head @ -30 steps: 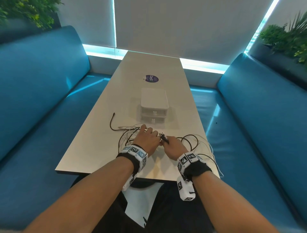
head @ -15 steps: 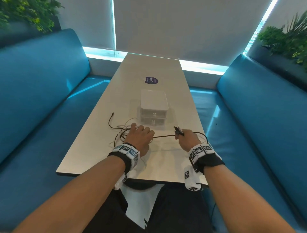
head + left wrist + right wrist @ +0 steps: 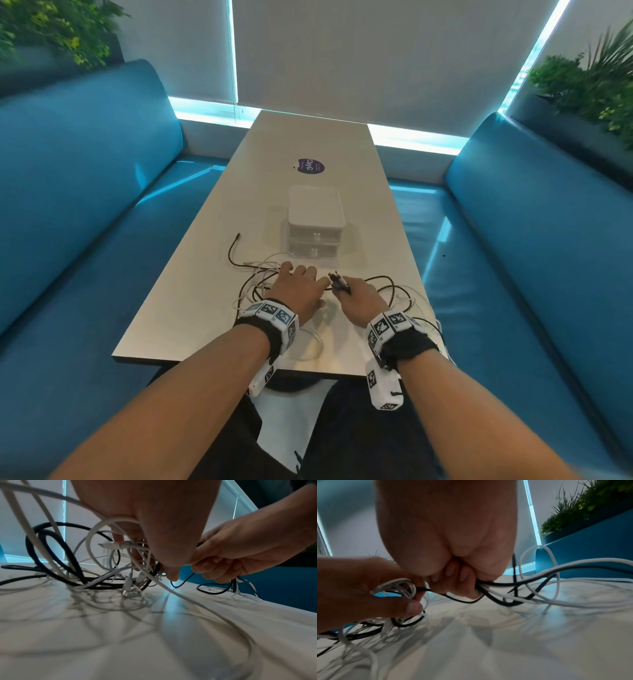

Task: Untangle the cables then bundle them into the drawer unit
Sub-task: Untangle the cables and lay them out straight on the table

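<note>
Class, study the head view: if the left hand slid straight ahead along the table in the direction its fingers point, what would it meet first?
Probably the white drawer unit. The left hand rests on the tangled cables, fingers pointing up the table; only some cable loops lie between. Depth is uncertain.

A table (image 3: 191,322) runs from near to far between two benches, one on the left (image 3: 85,192) and one on the right (image 3: 534,219). A drawer unit (image 3: 315,222) stands on its middle, with a sticker (image 3: 310,166) on the tabletop behind it. Tangled cables (image 3: 253,274) lie on the near end, before the unit. Both hands, left (image 3: 297,291) and right (image 3: 359,301), are among the cables. Plants stand far left (image 3: 58,31) and far right (image 3: 589,78).
</note>
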`<action>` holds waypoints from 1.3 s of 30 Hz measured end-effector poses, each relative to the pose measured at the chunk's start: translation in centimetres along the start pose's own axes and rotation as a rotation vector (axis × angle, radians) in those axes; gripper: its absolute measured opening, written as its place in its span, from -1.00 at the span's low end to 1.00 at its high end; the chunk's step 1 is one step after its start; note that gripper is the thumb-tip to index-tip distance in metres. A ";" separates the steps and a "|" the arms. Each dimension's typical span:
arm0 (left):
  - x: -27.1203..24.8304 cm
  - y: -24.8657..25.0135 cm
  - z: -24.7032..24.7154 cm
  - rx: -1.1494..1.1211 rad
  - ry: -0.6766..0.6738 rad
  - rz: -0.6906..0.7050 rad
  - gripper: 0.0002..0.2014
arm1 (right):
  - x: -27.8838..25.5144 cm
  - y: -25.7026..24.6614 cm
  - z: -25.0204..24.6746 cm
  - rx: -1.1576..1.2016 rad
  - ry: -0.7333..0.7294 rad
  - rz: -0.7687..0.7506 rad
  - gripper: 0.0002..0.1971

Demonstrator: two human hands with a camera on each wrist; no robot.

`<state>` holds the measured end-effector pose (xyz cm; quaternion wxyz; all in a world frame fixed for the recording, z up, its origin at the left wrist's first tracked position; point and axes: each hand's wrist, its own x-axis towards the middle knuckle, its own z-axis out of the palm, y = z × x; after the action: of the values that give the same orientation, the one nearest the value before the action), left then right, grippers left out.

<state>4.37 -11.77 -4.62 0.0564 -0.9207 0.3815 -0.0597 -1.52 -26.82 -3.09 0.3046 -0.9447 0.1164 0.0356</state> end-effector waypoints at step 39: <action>0.3 -1.0 -2.2 -0.468 -0.293 -0.171 -0.44 | 0.9 0.4 -1.3 -0.023 0.049 0.077 -0.80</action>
<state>4.95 -11.38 -2.24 -0.1085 -0.9363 0.2938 0.1589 -0.77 -28.02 -2.39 0.2893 -0.9435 0.1596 0.0254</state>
